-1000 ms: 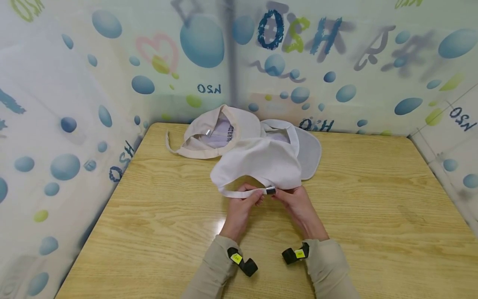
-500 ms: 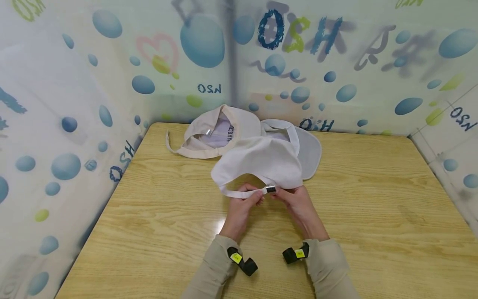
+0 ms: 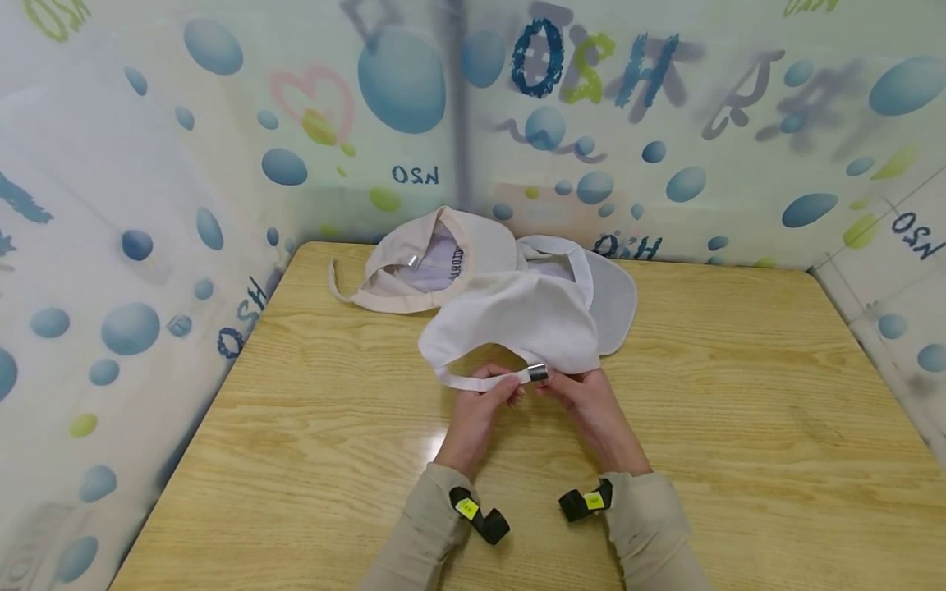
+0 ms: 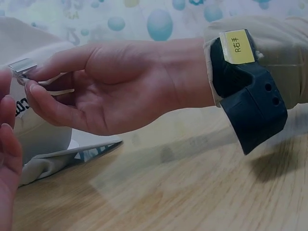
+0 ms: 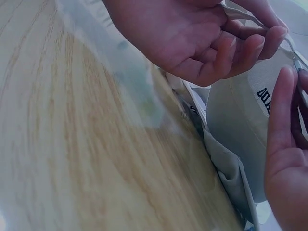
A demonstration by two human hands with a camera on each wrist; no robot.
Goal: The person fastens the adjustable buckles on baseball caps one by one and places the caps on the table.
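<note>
Both forearms [image 3: 658,533] angle in from the near side of the buckle [image 3: 537,373]. I see left hand [image 3: 475,419] pinching the strap [image 3: 464,383] just left of it, right hand [image 3: 597,417] pinching at its right end, thumbs [image 3: 502,390] uppermost.

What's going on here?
A person is working on the back strap of a white cap. The left hand pinches the strap, while the right hand pinches it at the metal buckle. The strap meets the buckle, but I can't tell whether it's fastened. Two more caps, a cream one and a pale grey one, lie behind on the wooden table.
</note>
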